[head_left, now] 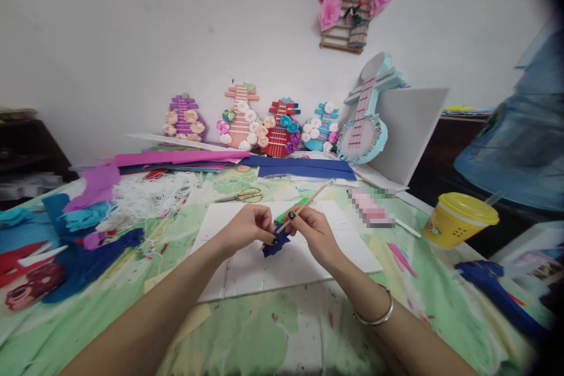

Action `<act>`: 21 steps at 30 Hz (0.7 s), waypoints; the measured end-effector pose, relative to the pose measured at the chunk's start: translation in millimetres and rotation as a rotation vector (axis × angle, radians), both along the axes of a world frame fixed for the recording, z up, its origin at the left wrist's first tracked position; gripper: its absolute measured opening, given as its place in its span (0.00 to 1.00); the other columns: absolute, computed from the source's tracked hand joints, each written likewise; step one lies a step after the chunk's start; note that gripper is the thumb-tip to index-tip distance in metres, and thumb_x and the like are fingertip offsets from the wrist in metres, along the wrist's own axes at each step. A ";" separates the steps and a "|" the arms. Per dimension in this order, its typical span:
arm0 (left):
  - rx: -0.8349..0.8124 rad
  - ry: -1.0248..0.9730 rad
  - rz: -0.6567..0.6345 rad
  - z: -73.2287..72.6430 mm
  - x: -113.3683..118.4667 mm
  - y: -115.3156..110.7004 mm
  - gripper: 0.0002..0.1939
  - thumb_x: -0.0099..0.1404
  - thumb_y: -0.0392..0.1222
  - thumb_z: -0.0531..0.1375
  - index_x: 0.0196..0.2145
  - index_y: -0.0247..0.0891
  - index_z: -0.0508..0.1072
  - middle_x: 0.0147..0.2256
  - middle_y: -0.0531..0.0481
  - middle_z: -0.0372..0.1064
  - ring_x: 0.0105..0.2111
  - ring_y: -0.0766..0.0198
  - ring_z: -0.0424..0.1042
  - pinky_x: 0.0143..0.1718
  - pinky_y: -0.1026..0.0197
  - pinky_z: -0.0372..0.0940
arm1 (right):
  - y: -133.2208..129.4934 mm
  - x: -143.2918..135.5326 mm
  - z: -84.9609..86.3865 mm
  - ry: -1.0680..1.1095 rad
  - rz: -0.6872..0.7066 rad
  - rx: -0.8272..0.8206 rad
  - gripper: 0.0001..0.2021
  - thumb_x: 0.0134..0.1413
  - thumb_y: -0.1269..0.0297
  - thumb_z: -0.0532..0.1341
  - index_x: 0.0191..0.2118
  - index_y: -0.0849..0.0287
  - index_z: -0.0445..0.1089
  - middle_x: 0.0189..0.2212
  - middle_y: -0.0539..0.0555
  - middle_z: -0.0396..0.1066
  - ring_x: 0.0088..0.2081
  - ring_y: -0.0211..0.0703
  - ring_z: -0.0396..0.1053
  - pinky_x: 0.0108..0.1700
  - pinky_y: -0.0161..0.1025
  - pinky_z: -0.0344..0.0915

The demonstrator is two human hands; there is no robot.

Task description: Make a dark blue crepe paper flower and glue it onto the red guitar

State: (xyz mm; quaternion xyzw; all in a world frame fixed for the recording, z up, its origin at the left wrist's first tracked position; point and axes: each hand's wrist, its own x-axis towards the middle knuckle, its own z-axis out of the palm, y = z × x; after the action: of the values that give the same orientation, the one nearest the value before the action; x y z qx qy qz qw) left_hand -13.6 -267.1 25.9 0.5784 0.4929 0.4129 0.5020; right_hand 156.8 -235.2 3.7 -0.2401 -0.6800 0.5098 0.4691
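Observation:
My left hand [251,228] pinches the edge of a small dark blue piece of crepe paper [274,248], which looks crumpled or gathered. A thin wooden stick [314,196] slants up to the right from my right hand [316,234], held between thumb and fingers, its lower end at the blue paper. Both hands are close together over a white board [247,285] marked with a few pinkish smears. Behind the fingers lies a bright green object [304,202], partly hidden. Gold-handled scissors [251,194] rest just beyond the board.
White string [150,197] and coloured paper scraps [97,188] lie left. Blue paper strips [306,168] and several decorated lute-shaped crafts [278,129] stand along the wall. At right are a yellow lidded cup [460,218], a blue tool [502,294] and a large water bottle [520,135].

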 end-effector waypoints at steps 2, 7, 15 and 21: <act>-0.004 0.001 0.000 -0.1 0.1 -0.1 0.15 0.38 0.27 0.61 0.16 0.36 0.56 0.16 0.59 0.60 0.18 0.72 0.58 0.22 0.67 0.54 | 0.2 -0.1 0.0 -0.008 -0.001 0.000 0.14 0.54 0.55 0.59 0.31 0.62 0.71 0.24 0.52 0.69 0.26 0.37 0.65 0.30 0.35 0.62; -0.007 0.001 -0.005 -0.2 0.3 0.7 0.15 0.38 0.27 0.61 0.16 0.36 0.56 0.15 0.60 0.59 0.18 0.72 0.58 0.22 0.67 0.54 | -1.4 0.0 2.3 -0.012 0.002 -0.001 0.16 0.54 0.53 0.58 0.30 0.62 0.71 0.23 0.52 0.68 0.26 0.36 0.65 0.31 0.35 0.62; -0.010 -0.014 -0.007 0.9 0.2 1.3 0.15 0.37 0.27 0.62 0.15 0.36 0.56 0.15 0.60 0.60 0.18 0.72 0.59 0.21 0.67 0.54 | -3.0 -0.4 5.1 -0.006 0.000 -0.004 0.17 0.55 0.52 0.56 0.30 0.63 0.71 0.23 0.52 0.67 0.26 0.36 0.64 0.30 0.35 0.62; -0.013 -0.016 0.001 1.6 0.7 0.6 0.15 0.37 0.26 0.61 0.15 0.36 0.56 0.15 0.59 0.61 0.18 0.73 0.58 0.21 0.68 0.54 | -2.3 -0.2 4.2 -0.018 -0.005 0.014 0.17 0.56 0.52 0.56 0.30 0.63 0.72 0.23 0.52 0.67 0.26 0.36 0.64 0.31 0.35 0.62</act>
State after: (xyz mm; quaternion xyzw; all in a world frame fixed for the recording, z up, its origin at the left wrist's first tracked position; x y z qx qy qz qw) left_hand -12.9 -266.5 27.4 0.5714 0.4919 0.4146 0.5096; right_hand 156.6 -237.5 8.0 -0.2431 -0.6874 0.5015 0.4658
